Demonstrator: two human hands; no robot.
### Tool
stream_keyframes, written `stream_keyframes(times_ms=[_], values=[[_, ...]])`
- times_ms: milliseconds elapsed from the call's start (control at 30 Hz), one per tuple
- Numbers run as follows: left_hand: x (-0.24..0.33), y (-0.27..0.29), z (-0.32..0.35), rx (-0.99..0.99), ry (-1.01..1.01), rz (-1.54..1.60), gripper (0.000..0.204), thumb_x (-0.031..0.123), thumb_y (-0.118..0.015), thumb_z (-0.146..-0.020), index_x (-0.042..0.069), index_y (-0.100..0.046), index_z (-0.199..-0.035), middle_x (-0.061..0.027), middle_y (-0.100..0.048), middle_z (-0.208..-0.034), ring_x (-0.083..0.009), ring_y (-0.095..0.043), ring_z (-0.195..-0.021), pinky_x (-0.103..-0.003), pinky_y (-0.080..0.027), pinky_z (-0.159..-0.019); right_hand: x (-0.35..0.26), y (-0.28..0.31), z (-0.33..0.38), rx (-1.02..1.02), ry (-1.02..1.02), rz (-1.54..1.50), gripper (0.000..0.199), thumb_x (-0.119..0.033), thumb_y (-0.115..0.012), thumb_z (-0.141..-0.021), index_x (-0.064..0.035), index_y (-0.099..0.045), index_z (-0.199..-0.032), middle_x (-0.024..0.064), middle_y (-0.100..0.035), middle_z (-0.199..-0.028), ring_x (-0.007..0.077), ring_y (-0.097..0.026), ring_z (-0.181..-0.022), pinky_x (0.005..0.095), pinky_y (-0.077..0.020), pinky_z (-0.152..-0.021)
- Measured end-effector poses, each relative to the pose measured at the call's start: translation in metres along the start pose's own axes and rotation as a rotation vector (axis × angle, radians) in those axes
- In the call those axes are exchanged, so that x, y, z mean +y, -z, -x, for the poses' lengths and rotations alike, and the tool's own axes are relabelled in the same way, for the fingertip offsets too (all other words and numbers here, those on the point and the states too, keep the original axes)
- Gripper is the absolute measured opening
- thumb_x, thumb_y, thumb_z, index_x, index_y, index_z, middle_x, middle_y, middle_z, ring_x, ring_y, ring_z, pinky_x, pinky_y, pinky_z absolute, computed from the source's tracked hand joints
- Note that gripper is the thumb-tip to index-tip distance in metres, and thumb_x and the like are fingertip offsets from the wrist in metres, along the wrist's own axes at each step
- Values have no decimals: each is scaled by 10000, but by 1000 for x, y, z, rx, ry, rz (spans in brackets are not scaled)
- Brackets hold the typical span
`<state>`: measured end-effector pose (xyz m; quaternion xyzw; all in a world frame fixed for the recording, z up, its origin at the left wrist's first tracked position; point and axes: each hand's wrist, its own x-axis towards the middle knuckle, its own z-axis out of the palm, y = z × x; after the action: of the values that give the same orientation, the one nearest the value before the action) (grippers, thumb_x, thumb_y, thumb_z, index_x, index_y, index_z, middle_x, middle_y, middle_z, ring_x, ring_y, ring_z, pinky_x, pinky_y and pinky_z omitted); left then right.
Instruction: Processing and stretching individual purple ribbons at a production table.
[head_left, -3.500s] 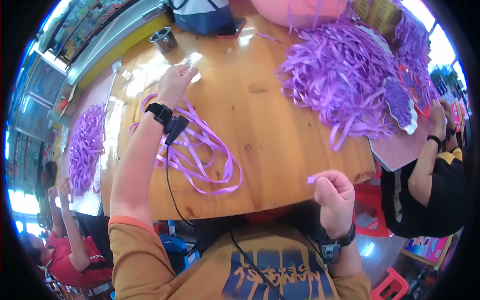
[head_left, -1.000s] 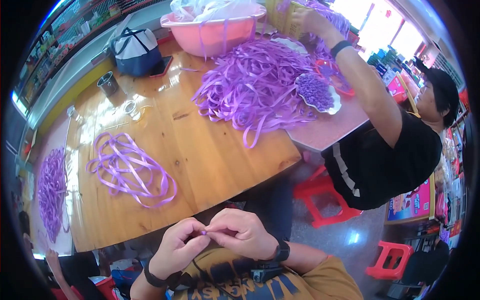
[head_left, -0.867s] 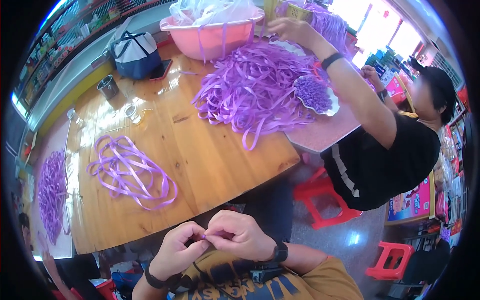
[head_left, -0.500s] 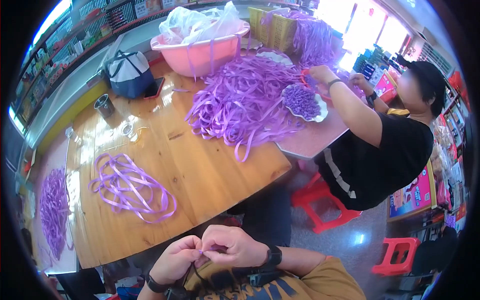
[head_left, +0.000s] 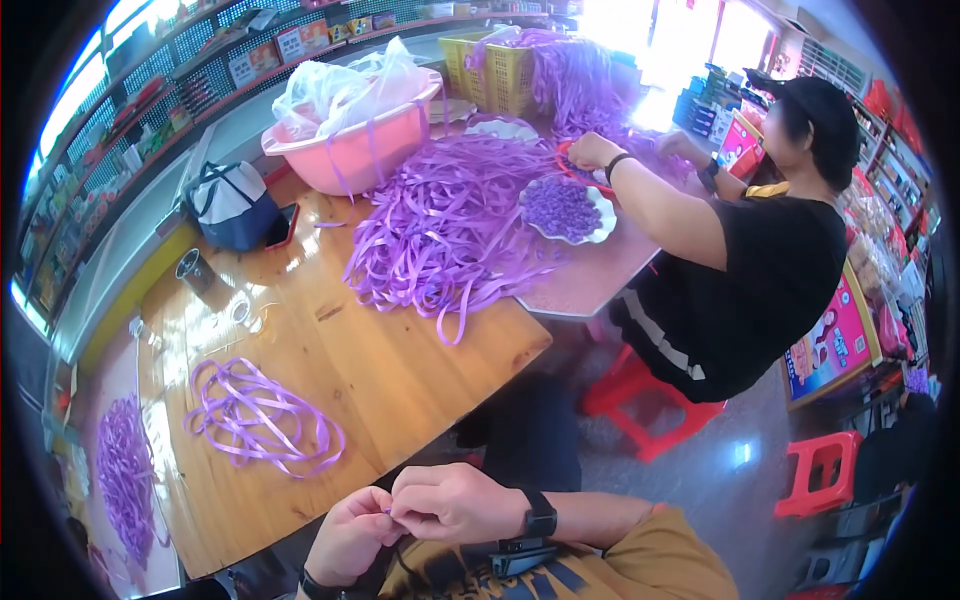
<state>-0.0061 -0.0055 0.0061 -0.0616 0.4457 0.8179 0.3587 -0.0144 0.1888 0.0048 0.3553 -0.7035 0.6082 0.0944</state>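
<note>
My left hand (head_left: 347, 537) and my right hand (head_left: 457, 504) meet low in the view, in front of my body and off the table's near edge. Both are closed, fingertips pinched together on a small purple piece (head_left: 388, 511); only a speck of it shows, so I cannot tell whether it is ribbon. Beyond my left hand, a loose tangle of purple ribbon (head_left: 262, 415) lies on the wooden table (head_left: 400, 385). Farther off spreads a large heap of the same ribbon (head_left: 440, 225).
A co-worker (head_left: 740, 260) at the right reaches over a red basket (head_left: 566, 160). Nearby are a white scalloped bowl (head_left: 603, 228) of small purple pieces, a pink basin (head_left: 330, 165), a yellow crate (head_left: 505, 82), a bag (head_left: 235, 215), a metal cup (head_left: 192, 268) and red stools (head_left: 640, 405).
The whole scene has shifted in view as my head turned a little. My hands stay together with fingers pinched, the right fingers now covering more of the purple piece.
</note>
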Motion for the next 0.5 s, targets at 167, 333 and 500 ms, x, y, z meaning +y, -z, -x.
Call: stream_keyframes(times_ms=[167,333,500], values=[[-5,0,0,29,-129,-183,93,5,-566,-802,22,-539,-890,-30,-551,-799,-102,-512,-719,-220,-415,-655,-1,1,4,64,-67,-33,80,-3,-616,-735,-26,-542,-752,86,-541,-741,258,-562,-654,319,-460,-571],[-11,-20,-5,151,-404,-371,87,-10,-550,-815,1,-549,-901,-31,-559,-801,-100,-529,-746,-208,-422,-704,2,-1,4,101,-121,-35,117,28,-633,-723,-12,-593,-826,86,-571,-776,221,-575,-657,282,-473,-576],[-11,-26,-3,224,-583,-523,79,-16,-504,-814,-12,-550,-878,-72,-581,-864,-126,-545,-770,-246,-441,-725,2,-1,1,173,-71,-1,141,32,-632,-722,-14,-607,-852,90,-577,-778,222,-581,-660,284,-476,-576]])
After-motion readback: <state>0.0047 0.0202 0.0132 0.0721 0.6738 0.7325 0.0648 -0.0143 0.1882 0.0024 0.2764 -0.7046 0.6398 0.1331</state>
